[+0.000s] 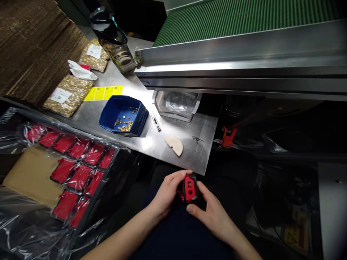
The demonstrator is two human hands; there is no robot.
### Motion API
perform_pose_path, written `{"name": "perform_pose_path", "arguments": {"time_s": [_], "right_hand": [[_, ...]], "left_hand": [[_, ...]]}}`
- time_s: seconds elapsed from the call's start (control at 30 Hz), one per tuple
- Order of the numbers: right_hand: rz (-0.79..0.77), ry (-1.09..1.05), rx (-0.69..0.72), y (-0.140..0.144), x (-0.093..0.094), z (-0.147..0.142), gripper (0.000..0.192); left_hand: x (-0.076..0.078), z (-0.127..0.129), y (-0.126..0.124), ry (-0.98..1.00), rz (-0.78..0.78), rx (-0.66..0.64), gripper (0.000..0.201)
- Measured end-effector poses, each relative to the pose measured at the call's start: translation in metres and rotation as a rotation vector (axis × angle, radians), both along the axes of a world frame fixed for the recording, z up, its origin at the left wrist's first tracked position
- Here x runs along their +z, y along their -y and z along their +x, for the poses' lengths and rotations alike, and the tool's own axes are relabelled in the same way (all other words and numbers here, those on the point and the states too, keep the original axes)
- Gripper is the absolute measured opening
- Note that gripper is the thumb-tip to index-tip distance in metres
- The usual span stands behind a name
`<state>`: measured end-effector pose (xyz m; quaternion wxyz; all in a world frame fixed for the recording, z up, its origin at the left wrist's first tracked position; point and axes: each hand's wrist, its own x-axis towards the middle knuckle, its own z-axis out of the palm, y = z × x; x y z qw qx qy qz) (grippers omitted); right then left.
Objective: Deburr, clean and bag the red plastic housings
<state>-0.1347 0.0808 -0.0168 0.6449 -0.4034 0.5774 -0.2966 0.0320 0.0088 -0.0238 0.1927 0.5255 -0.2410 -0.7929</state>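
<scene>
Above my lap, a red and black plastic part (190,188) with several holes in its red face is held between my two hands. My left hand (169,189) grips its left side, fingers curled over the top edge. On the other side my right hand (210,207) has its fingers against the black edge and its thumb near the bottom corner. Just beyond, on the metal table (151,146), lie a cream half-round disc (175,145) with a small notch and a small metal tool (197,139).
A blue bin (108,115) holds small brass pieces beside a utility knife (155,122). A grey tray (176,115) sits under the green conveyor (244,18). Bags of brass parts (69,95), a water bottle (119,50) and a plastic-lined box of red parts (78,177) are left. An orange clamp (228,137) is right.
</scene>
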Motion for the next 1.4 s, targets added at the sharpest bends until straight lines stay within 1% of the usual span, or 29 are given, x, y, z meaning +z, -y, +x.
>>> {"name": "perform_pose_path", "arguments": {"time_s": [0.07, 0.1, 0.13, 0.17, 0.23, 0.27, 0.3, 0.37, 0.4, 0.47, 0.53, 0.6, 0.67, 0.73, 0.83, 0.93, 1.0, 1.03, 1.1, 1.17, 1.2, 1.23, 1.3, 1.33, 1.4], "right_hand": [[-0.017, -0.032, 0.009, 0.002, -0.004, 0.001, 0.033], [-0.034, -0.046, -0.001, 0.003, -0.004, 0.001, 0.026], [-0.055, -0.057, -0.023, 0.004, -0.005, 0.001, 0.024], [-0.072, -0.066, -0.055, 0.005, -0.004, 0.001, 0.026], [-0.083, -0.07, -0.125, 0.008, 0.0, -0.002, 0.027], [-0.073, -0.064, -0.155, 0.01, 0.002, -0.004, 0.027], [-0.058, -0.052, -0.178, 0.012, 0.005, -0.005, 0.028], [-0.029, -0.018, -0.196, 0.016, 0.011, -0.009, 0.031], [-0.019, -0.004, -0.196, 0.018, 0.013, -0.009, 0.032], [-0.001, 0.011, -0.18, 0.022, 0.016, -0.009, 0.033], [0.013, -0.003, -0.173, 0.024, 0.017, -0.007, 0.034], [0.027, -0.037, -0.172, 0.025, 0.014, -0.003, 0.037], [0.039, -0.068, -0.168, 0.023, 0.011, 0.001, 0.04], [0.049, -0.059, -0.142, 0.019, 0.007, 0.004, 0.042], [0.052, -0.006, -0.089, 0.01, 0.004, 0.006, 0.04], [0.081, 0.0, -0.036, 0.003, 0.002, 0.005, 0.034], [0.105, 0.019, -0.021, 0.001, 0.002, 0.004, 0.034], [0.118, 0.049, -0.037, 0.002, 0.002, 0.004, 0.036], [0.152, 0.124, -0.119, 0.007, 0.001, 0.003, 0.042], [0.19, 0.19, -0.237, 0.014, 0.001, 0.002, 0.043], [0.204, 0.215, -0.29, 0.017, 0.001, 0.001, 0.042], [0.214, 0.237, -0.334, 0.02, 0.001, 0.0, 0.041], [0.23, 0.29, -0.389, 0.025, 0.002, -0.002, 0.04], [0.237, 0.319, -0.402, 0.026, 0.003, -0.003, 0.04], [0.246, 0.369, -0.408, 0.026, 0.004, -0.004, 0.04]], "left_hand": [[-0.001, 0.0, 0.003, -0.01, 0.08, 0.026, 0.045], [-0.001, 0.001, 0.005, -0.011, 0.078, 0.018, 0.048], [0.001, 0.002, 0.007, 0.005, 0.033, 0.0, 0.049], [0.003, 0.004, 0.009, 0.042, -0.054, -0.022, 0.049], [0.008, 0.008, 0.013, 0.121, -0.287, -0.078, 0.049], [0.012, 0.01, 0.014, 0.126, -0.384, -0.116, 0.049], [0.015, 0.011, 0.015, 0.102, -0.447, -0.157, 0.05], [0.022, 0.012, 0.015, 0.007, -0.486, -0.222, 0.052], [0.024, 0.011, 0.015, -0.032, -0.483, -0.23, 0.051], [0.027, 0.006, 0.013, -0.04, -0.463, -0.189, 0.043], [0.028, -0.002, 0.011, 0.008, -0.406, -0.095, 0.027], [0.028, -0.011, 0.01, 0.065, -0.331, -0.004, 0.018], [0.026, -0.017, 0.009, 0.099, -0.254, 0.057, 0.02], [0.022, -0.02, 0.007, 0.108, -0.165, 0.088, 0.022], [0.014, -0.017, 0.005, 0.091, -0.025, 0.128, 0.027], [0.005, -0.012, 0.004, 0.061, 0.073, 0.144, 0.037], [0.0, -0.009, 0.005, 0.043, 0.093, 0.129, 0.046], [-0.001, -0.008, 0.005, 0.019, 0.094, 0.114, 0.051], [-0.001, -0.005, 0.006, -0.047, 0.075, 0.071, 0.057], [0.001, -0.001, 0.005, -0.135, -0.008, 0.007, 0.059], [0.003, 0.002, 0.004, -0.19, -0.061, -0.03, 0.063], [0.004, 0.004, 0.003, -0.25, -0.104, -0.069, 0.071], [0.007, 0.009, 0.001, -0.345, -0.14, -0.144, 0.09], [0.008, 0.011, 0.0, -0.355, -0.145, -0.173, 0.097], [0.008, 0.014, 0.0, -0.304, -0.18, -0.216, 0.101]]}}
